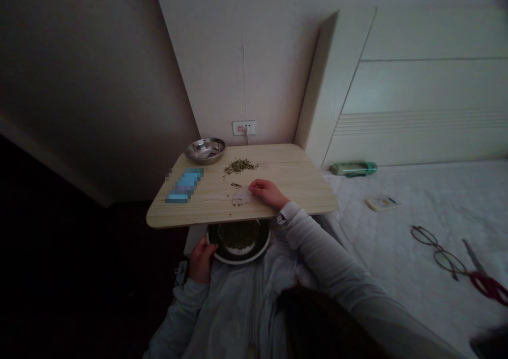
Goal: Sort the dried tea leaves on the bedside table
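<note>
My left hand (200,258) grips the left rim of a metal bowl (238,256) below the table's front edge. Small green beans, which look like mung beans, lie inside it. On the small wooden table (286,174), the fingers of my right hand (268,192) are closed at the edge of a thin, translucent piece that looks like plastic (241,195). A few beans lie at its near side. Just beyond it sits a tiny cluster of beans (236,185), and farther back spreads a larger pile of green beans (240,165).
A second metal bowl (205,151) stands at the table's back left, behind a blurred-out phone-like object (184,185). On the white bed to the right lie a green bottle (353,168), a small pale packet (383,203), glasses (438,250) and red-handled scissors (486,282). A wall socket (243,128) is behind.
</note>
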`<action>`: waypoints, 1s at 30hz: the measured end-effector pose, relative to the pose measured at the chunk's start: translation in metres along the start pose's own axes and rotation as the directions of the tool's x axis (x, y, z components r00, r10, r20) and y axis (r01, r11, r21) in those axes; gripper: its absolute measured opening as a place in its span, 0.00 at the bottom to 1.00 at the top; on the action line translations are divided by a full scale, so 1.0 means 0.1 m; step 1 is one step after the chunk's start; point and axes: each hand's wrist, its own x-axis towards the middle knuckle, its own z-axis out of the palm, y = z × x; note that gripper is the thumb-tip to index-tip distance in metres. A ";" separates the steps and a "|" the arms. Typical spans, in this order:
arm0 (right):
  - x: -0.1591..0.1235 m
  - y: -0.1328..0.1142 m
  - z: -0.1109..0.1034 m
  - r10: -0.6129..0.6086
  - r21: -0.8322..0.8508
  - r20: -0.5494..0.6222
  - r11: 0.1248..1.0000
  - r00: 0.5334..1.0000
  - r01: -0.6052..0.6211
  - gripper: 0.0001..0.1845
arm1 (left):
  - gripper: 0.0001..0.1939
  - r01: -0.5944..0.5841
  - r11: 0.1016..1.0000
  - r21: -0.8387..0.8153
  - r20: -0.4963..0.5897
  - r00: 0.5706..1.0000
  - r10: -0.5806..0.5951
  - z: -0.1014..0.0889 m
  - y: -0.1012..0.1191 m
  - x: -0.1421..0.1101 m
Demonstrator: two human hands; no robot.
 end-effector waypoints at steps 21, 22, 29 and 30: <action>-0.02 -0.05 0.01 0.032 0.088 -0.015 0.996 0.999 -0.031 0.08 | 0.08 -0.017 1.000 0.026 0.016 1.000 0.017 -0.05 -0.03 0.03; -0.03 -0.05 0.01 0.035 0.087 -0.019 0.996 0.999 -0.033 0.08 | 0.08 -0.016 1.000 0.020 0.019 1.000 0.015 -0.05 -0.03 0.03; -0.17 -0.10 0.03 0.019 -0.012 -0.007 1.000 1.000 -0.020 0.09 | 0.09 -0.063 0.998 0.010 0.053 0.997 0.062 -0.05 -0.02 0.03; -0.18 -0.11 0.03 0.017 -0.024 -0.003 1.000 1.000 -0.017 0.09 | 0.09 -0.065 0.998 0.014 0.054 0.996 0.064 -0.05 -0.02 0.04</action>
